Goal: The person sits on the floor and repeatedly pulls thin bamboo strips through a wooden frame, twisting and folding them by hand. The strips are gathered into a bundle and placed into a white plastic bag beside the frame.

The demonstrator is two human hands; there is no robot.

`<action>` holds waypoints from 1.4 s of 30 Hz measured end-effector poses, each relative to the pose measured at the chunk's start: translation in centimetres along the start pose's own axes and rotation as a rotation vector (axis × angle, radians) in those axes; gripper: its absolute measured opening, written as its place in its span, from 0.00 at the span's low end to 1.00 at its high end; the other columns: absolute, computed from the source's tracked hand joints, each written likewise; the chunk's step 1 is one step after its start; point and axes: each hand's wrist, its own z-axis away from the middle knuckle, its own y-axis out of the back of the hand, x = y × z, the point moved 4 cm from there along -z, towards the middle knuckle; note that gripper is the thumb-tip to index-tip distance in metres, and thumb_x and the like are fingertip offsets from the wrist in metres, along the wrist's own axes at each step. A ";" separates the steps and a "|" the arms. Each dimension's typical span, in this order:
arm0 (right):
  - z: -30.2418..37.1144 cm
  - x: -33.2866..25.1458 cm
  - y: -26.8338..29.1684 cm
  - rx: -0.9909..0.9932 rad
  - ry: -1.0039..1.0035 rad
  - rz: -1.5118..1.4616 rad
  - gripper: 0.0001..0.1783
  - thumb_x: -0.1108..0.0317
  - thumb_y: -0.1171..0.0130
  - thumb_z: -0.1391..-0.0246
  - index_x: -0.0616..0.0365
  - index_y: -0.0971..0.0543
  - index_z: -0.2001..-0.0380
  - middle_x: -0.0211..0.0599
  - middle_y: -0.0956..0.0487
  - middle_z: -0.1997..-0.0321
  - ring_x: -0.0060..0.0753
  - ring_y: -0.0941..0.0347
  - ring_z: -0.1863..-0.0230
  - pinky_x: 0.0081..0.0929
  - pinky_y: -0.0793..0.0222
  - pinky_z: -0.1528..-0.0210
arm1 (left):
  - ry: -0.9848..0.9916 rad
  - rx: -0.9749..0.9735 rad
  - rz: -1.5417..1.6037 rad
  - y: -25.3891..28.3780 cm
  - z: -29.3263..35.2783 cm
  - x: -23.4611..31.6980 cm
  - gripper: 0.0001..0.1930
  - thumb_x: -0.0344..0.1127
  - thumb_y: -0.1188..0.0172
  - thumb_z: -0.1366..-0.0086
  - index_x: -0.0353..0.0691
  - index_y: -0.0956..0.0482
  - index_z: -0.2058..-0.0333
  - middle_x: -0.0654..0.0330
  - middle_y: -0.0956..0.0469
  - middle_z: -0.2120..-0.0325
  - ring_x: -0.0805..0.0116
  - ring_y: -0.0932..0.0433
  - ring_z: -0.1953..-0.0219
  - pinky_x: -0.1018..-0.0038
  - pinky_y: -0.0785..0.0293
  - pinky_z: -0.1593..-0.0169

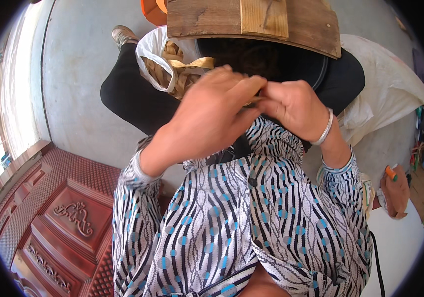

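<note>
My left hand (207,114) and my right hand (293,106) meet in front of my body, fingertips pressed together. Between them they pinch a thin tan strip (254,100), of which only a short piece shows. Its material I cannot make out, and my left hand is slightly blurred. Just beyond my left hand, a white plastic bag (147,47) stands open between my legs. It is filled with crumpled brown strips (157,72). One shiny tan ribbon-like band (192,62) lies across the bag's opening toward my left fingers. A silver bangle (326,126) circles my right wrist.
A wooden board (202,20) with a lighter block (264,20) on it stands ahead, above my lap. An orange object (152,12) is behind it. A whitish sack (375,84) lies at the right. At the lower left is a carved red-brown panel (73,213).
</note>
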 end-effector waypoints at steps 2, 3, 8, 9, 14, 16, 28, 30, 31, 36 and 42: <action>-0.2 1.6 1.1 0.035 -0.070 -0.067 0.13 0.62 0.38 0.45 0.59 0.27 0.74 0.40 0.28 0.82 0.41 0.32 0.81 0.28 0.34 0.76 | 0.248 -0.138 0.244 -2.5 -1.0 -2.2 0.11 0.34 0.46 0.34 0.30 0.26 0.61 0.60 0.27 0.77 0.67 0.26 0.75 0.71 0.25 0.65; 0.1 2.5 1.5 0.137 -0.104 -0.160 0.11 0.64 0.39 0.44 0.61 0.25 0.70 0.39 0.27 0.79 0.32 0.32 0.79 0.24 0.35 0.75 | 0.404 -0.148 0.498 -3.7 -1.1 -3.5 0.11 0.36 0.48 0.32 0.30 0.26 0.63 0.62 0.29 0.80 0.70 0.28 0.78 0.73 0.25 0.67; -0.1 1.2 4.5 0.594 0.270 0.309 0.15 0.61 0.39 0.45 0.59 0.21 0.59 0.35 0.22 0.65 0.35 0.27 0.65 0.29 0.31 0.57 | 0.622 -0.176 1.197 -6.5 -1.7 -5.6 0.19 0.44 0.57 0.26 0.32 0.27 0.63 0.67 0.39 0.88 0.77 0.36 0.87 0.75 0.23 0.72; -0.2 0.7 4.3 0.565 0.408 0.455 0.17 0.61 0.39 0.45 0.60 0.21 0.57 0.36 0.22 0.63 0.37 0.27 0.61 0.31 0.30 0.54 | 0.636 -0.210 1.278 -7.0 -1.9 -5.3 0.18 0.43 0.57 0.26 0.32 0.28 0.63 0.66 0.39 0.88 0.76 0.35 0.88 0.74 0.22 0.72; -0.2 2.8 2.4 0.458 0.332 0.347 0.16 0.55 0.35 0.53 0.55 0.20 0.65 0.30 0.22 0.75 0.34 0.26 0.71 0.30 0.34 0.61 | 0.615 -0.238 1.588 -8.1 -2.4 -3.4 0.17 0.42 0.59 0.26 0.31 0.31 0.58 0.61 0.34 0.87 0.74 0.35 0.91 0.73 0.21 0.77; -0.4 3.4 2.6 0.493 0.227 0.248 0.15 0.56 0.34 0.54 0.55 0.20 0.67 0.30 0.23 0.79 0.33 0.26 0.75 0.28 0.33 0.65 | 0.626 -0.291 1.636 -8.5 -2.1 -3.2 0.18 0.45 0.59 0.26 0.34 0.30 0.55 0.62 0.33 0.86 0.77 0.39 0.92 0.82 0.37 0.85; 1.1 0.5 -3.1 -0.024 -0.203 -0.784 0.12 0.68 0.48 0.37 0.64 0.19 0.62 0.29 0.23 0.78 0.17 0.32 0.79 0.20 0.35 0.76 | 0.192 0.140 0.106 -1.7 -5.0 -6.9 0.18 0.42 0.49 0.29 0.32 0.20 0.68 0.70 0.31 0.86 0.82 0.33 0.80 0.79 0.37 0.77; 0.4 -0.8 -1.5 -0.060 -0.287 -1.096 0.12 0.70 0.50 0.36 0.63 0.19 0.57 0.23 0.24 0.76 0.12 0.34 0.79 0.13 0.39 0.78 | 0.371 0.112 0.566 -3.4 -4.4 -8.3 0.19 0.43 0.50 0.28 0.32 0.20 0.68 0.70 0.29 0.85 0.81 0.31 0.80 0.79 0.37 0.76; 0.3 -0.3 -1.4 0.056 -0.200 -1.107 0.12 0.69 0.49 0.36 0.62 0.19 0.56 0.22 0.27 0.78 0.09 0.37 0.81 0.09 0.44 0.79 | 0.438 0.130 0.821 -4.5 -4.0 -7.5 0.20 0.44 0.51 0.28 0.31 0.20 0.67 0.70 0.31 0.85 0.83 0.35 0.81 0.81 0.39 0.78; -0.6 5.5 -1.2 0.534 -0.221 -0.936 0.13 0.66 0.46 0.36 0.62 0.19 0.56 0.23 0.23 0.75 0.08 0.38 0.81 0.09 0.43 0.79 | 0.314 0.098 1.089 -6.6 -3.4 -3.5 0.16 0.36 0.49 0.30 0.33 0.29 0.48 0.72 0.34 0.80 0.86 0.42 0.80 0.86 0.47 0.78; -0.5 5.1 -1.1 0.788 -0.080 -0.266 0.12 0.66 0.45 0.37 0.56 0.19 0.54 0.34 0.17 0.67 0.18 0.22 0.67 0.16 0.27 0.64 | 0.257 0.345 1.141 -8.8 -4.3 -4.1 0.16 0.29 0.46 0.32 0.31 0.29 0.48 0.74 0.33 0.78 0.86 0.41 0.79 0.86 0.45 0.76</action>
